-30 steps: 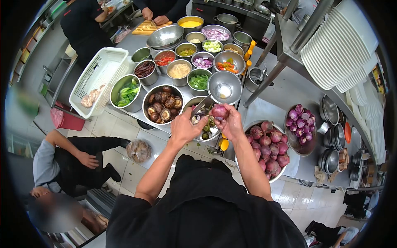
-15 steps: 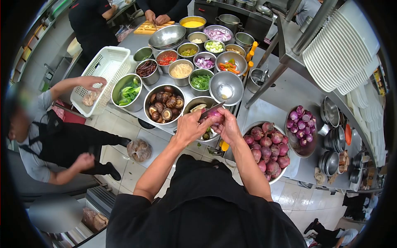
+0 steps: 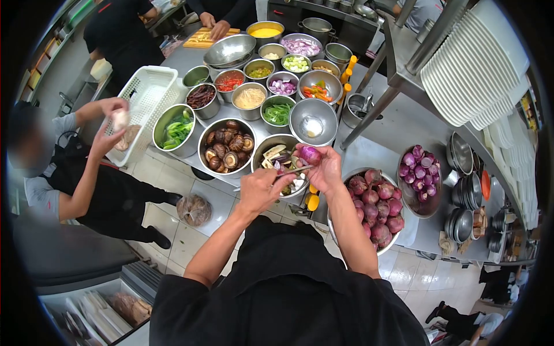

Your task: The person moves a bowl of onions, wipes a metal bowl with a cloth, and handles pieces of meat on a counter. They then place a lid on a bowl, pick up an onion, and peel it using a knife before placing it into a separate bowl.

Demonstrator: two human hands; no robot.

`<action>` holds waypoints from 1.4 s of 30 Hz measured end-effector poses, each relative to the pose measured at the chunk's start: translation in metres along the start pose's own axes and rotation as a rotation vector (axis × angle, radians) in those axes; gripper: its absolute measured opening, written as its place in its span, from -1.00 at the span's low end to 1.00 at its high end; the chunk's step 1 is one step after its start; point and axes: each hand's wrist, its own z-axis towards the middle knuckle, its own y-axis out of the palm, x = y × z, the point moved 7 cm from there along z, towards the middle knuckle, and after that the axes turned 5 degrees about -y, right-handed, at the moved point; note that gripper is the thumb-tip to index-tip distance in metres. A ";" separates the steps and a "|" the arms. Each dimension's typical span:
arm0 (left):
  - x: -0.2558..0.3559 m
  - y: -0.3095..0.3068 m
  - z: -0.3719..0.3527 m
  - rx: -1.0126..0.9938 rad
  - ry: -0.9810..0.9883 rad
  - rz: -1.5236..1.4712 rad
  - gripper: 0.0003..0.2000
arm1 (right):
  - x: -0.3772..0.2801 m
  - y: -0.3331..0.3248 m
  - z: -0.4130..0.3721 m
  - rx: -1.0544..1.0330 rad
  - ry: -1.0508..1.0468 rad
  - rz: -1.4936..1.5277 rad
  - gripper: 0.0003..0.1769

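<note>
In a tile-floored kitchen, a steel counter (image 3: 404,124) spans the upper frame. At centre, the left hand (image 3: 261,189) grips a knife (image 3: 295,170), blade pointing right, slightly up, below a red onion (image 3: 310,154) clasped by the right hand (image 3: 326,169).

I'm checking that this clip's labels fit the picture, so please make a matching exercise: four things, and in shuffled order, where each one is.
1. Knife
2. Single onion
3. Mushrooms
4. White plates

A. Stacked at the upper right of the view
B. Held in the left hand
C. In a round metal pot, beside the one with leafy greens
D. Held in the right hand

Right pairs: 1-B, 2-D, 3-C, 4-A
</note>
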 end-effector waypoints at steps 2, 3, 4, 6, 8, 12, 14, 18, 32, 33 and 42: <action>-0.016 -0.001 -0.001 0.005 -0.102 0.164 -0.62 | -0.007 -0.008 -0.002 0.060 0.001 0.020 -0.51; -0.022 0.002 -0.002 -0.024 -0.153 0.182 -0.67 | -0.008 -0.013 0.000 0.022 0.003 0.026 -0.52; -0.024 0.004 -0.002 -0.025 -0.153 0.181 -0.67 | -0.009 -0.014 0.001 -0.020 0.007 0.030 -0.52; -0.030 0.010 -0.001 -0.101 -0.173 0.260 -0.71 | -0.007 -0.025 0.006 0.092 -0.016 0.060 -0.55; -0.032 0.013 0.001 -0.162 -0.182 0.293 -0.68 | -0.007 -0.034 0.003 0.216 0.019 0.012 -0.59; -0.027 0.017 0.007 -0.224 -0.208 0.348 -0.59 | -0.003 -0.037 0.000 0.192 0.026 -0.025 -0.60; -0.038 0.023 0.006 -0.315 -0.378 0.296 -0.53 | -0.002 -0.033 -0.002 0.181 0.022 -0.015 -0.61; -0.038 0.022 0.004 -0.329 -0.441 0.263 -0.52 | 0.000 -0.023 -0.006 0.154 -0.004 -0.018 -0.63; -0.061 0.014 -0.003 -0.338 -0.847 -0.097 -0.60 | 0.002 -0.027 -0.014 0.162 -0.064 0.069 -0.62; -0.062 0.014 -0.002 -0.333 -0.859 -0.100 -0.60 | 0.005 -0.030 -0.013 0.164 -0.063 0.072 -0.62; -0.065 0.023 -0.002 -0.370 -0.793 -0.044 -0.33 | 0.016 -0.024 -0.021 0.202 0.070 0.154 -0.69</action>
